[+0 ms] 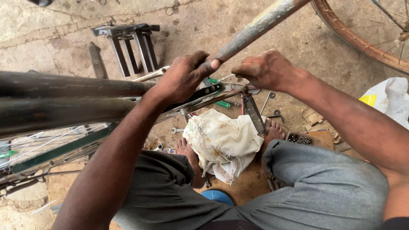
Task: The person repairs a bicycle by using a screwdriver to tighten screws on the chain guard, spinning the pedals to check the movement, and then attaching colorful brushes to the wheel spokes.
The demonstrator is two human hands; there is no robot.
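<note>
Head view, left hand [183,76] gripping bicycle frame tube [255,29], right hand [266,69] curled (contents hidden), rag [223,142] below.

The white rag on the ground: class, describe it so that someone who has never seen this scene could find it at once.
Start at the person's grey trousers at the bottom of the head view and look between the two bare feet. The white rag lies there, crumpled and stained, below both hands. It is the only soft cloth among metal spanners and bicycle parts.
</note>
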